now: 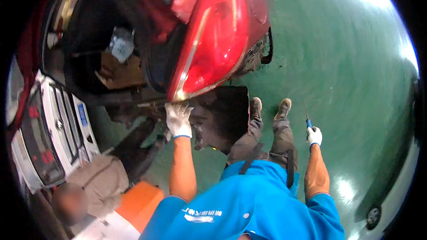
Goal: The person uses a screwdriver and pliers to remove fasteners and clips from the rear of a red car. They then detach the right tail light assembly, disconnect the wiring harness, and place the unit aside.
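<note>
The left hand (pixel 179 121) is extending empty fingers by the tail light (pixel 218 40); the right hand (pixel 314 136) is gripping a screwdriver (pixel 309 123), ideally aiming clear of the lens

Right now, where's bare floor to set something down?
Widest: the green floor right of the red car and the blue-handled tool in the right hand. A smaller patch shows between the left forearm and trousers. It's crowded around the left hand: tail light above, dark panel beside.
</note>
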Motion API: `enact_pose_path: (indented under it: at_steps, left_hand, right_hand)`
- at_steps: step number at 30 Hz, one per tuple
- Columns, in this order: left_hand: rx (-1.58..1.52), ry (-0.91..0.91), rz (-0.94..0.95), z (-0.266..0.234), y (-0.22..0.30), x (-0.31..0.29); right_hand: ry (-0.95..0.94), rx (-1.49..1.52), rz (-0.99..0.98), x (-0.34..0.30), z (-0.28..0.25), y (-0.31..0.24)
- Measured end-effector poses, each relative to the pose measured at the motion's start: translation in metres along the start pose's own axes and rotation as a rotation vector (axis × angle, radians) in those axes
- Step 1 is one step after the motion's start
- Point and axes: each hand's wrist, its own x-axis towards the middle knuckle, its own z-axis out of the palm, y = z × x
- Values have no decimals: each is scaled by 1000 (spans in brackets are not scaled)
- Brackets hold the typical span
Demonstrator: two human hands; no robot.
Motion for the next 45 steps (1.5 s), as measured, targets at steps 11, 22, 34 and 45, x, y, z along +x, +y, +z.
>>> enact_pose_path:
  at_steps: [11, 22, 34, 45]
  left_hand:
    - [172, -39, 67, 81, 47, -18]
    - [149, 87, 180, 76, 47, 12]
    - [425, 139, 286, 55, 59, 9]
    - [445, 105, 319, 39, 62, 4]
  right_hand:
    - [-433, 188, -143, 9, 79, -113]
    - [-841, 445, -586, -47, 147, -230]
    - [-1138, 1019, -879, -191, 147, -355]
    - [-1295, 1071, -654, -194, 123, -386]
